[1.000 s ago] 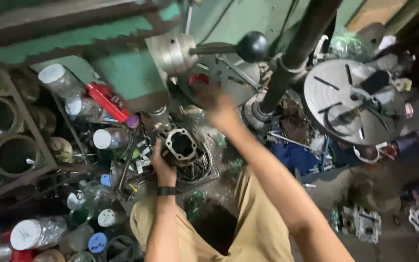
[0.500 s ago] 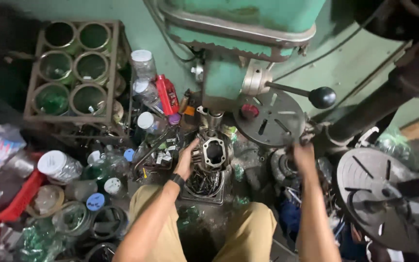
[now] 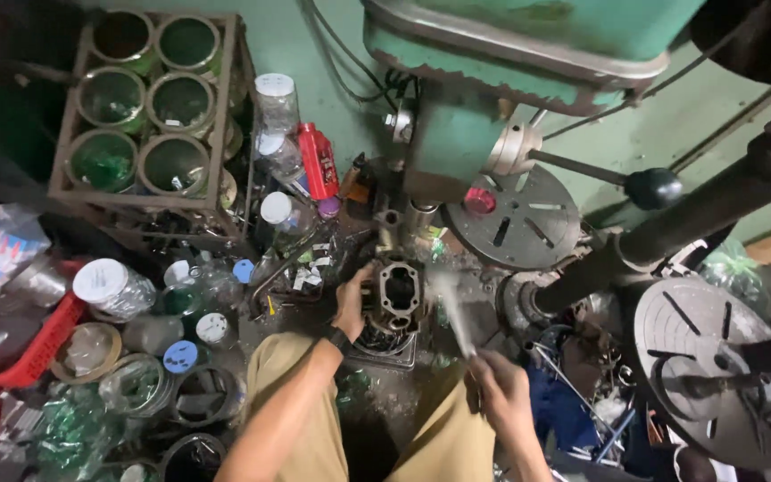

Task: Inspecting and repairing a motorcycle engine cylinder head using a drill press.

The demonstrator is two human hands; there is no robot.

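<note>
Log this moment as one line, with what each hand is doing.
left hand grips metal engine block | right hand holds blurred thin tool | block under green drill press | bottles and jars at left

The cylinder block (image 3: 397, 295) sits hemmed in. Above it hangs the drill head (image 3: 457, 143), leaving only a narrow gap over the block's top. To its left, bottles (image 3: 283, 214), a red can (image 3: 318, 161) and jars (image 3: 113, 287) crowd close, with the crate of tins (image 3: 149, 107) behind; no clear way in from there. The left hand (image 3: 350, 303) takes the block's left flank. To the right, the round slotted table (image 3: 515, 219), the feed handle (image 3: 617, 178) and the slanted column (image 3: 698, 214) bar the approach. The right hand (image 3: 501, 393) with a blurred tool (image 3: 452, 312) fills the near-right lane. The only open way runs between the person's knees (image 3: 368, 428), from below.
</note>
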